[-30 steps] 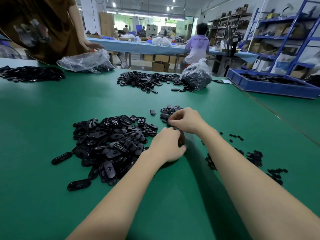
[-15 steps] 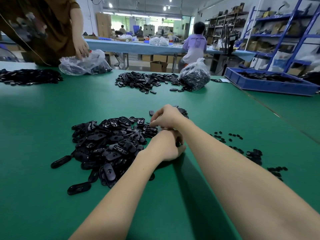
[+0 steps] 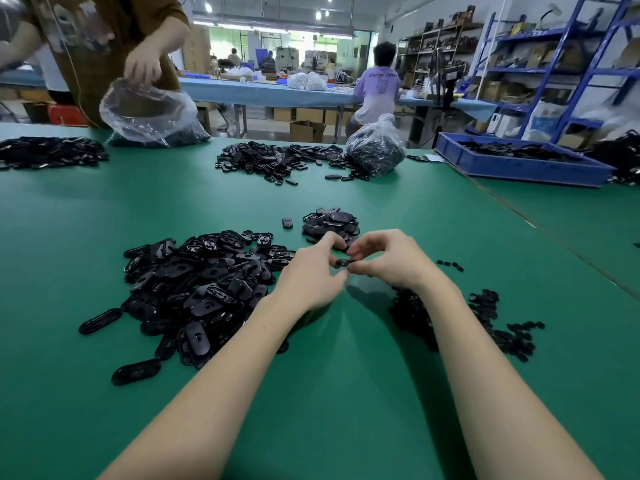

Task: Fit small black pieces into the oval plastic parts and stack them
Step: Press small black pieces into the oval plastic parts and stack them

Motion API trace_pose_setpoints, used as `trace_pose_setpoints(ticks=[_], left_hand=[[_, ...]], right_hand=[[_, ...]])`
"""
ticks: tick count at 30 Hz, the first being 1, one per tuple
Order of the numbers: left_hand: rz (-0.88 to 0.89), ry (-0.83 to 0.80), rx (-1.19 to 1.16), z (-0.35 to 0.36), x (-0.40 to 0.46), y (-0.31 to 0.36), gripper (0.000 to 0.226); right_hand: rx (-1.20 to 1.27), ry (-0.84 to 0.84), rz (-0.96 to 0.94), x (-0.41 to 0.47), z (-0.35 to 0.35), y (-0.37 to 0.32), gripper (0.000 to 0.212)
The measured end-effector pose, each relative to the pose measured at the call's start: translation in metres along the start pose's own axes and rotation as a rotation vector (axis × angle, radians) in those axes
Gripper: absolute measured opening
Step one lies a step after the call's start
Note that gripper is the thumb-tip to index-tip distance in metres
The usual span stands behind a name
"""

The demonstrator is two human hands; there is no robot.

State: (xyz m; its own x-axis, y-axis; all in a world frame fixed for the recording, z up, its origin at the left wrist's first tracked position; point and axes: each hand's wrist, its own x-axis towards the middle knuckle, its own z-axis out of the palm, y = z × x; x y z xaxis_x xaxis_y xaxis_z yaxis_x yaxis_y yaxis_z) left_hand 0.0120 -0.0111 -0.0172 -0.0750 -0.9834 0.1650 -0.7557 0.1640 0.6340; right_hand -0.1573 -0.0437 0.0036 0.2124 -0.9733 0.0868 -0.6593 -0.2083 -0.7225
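A wide green table (image 3: 346, 393) fills the floor here, in a workshop with strip lights overhead, blue shelving (image 3: 554, 67) along the right wall and a long blue bench (image 3: 277, 93) across the back. One person in a lilac shirt (image 3: 375, 88) sits at that bench, back turned. At the table's far left edge a person in brown (image 3: 104, 39) dips a hand into a clear bag (image 3: 149, 112).

Both forearms of the worker reach in from the near edge, hands meeting over the middle of the table. The left hand (image 3: 308, 275) is curled, thumb and fingers pinched together. The right hand (image 3: 388, 258) arches over, fingertips bent down and inward. Between the two sits one small black piece (image 3: 343, 262), gripped from both sides, raised just off the mat.

The count: one big loose heap of oval parts (image 3: 201, 285) left of the hands, too many to number. One small stack (image 3: 329, 225) just beyond the fingers, with one single oval (image 3: 287, 222) lying apart beside it. One scatter of little pieces (image 3: 485, 317) under and right of the right wrist. Further off, two more dark heaps (image 3: 277, 159) on the table, one tied bag (image 3: 375, 148) full of parts, and one blue tray (image 3: 519, 161) at the right edge.
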Motion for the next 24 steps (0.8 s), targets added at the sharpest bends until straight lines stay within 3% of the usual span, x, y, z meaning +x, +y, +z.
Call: trace_pose_setpoints(ticks=[3, 7, 10, 14, 18, 24], left_hand=[[-0.034, -0.016, -0.112, 0.003, 0.001, 0.003, 0.026], [-0.182, 0.021, -0.446, 0.005, 0.001, 0.003, 0.014], [-0.237, 0.014, -0.64, 0.004, -0.001, 0.002, 0.013], [-0.257, -0.017, -0.724, 0.004, -0.001, 0.003, 0.02], [-0.288, -0.005, -0.78, 0.002, -0.001, 0.001, 0.021], [-0.291, 0.031, -0.797, -0.001, -0.002, 0.001, 0.023]], right_hand=[[-0.006, -0.01, -0.042, -0.004, -0.001, 0.006, 0.02], [0.087, -0.114, 0.001, -0.008, -0.007, 0.005, 0.019], [-0.049, -0.005, 0.035, -0.008, -0.015, 0.005, 0.012], [-0.364, 0.097, 0.183, -0.011, -0.027, 0.01, 0.011], [-0.414, 0.047, 0.262, -0.014, -0.03, 0.013, 0.002], [-0.478, 0.033, 0.283, -0.015, -0.027, 0.01, 0.005]])
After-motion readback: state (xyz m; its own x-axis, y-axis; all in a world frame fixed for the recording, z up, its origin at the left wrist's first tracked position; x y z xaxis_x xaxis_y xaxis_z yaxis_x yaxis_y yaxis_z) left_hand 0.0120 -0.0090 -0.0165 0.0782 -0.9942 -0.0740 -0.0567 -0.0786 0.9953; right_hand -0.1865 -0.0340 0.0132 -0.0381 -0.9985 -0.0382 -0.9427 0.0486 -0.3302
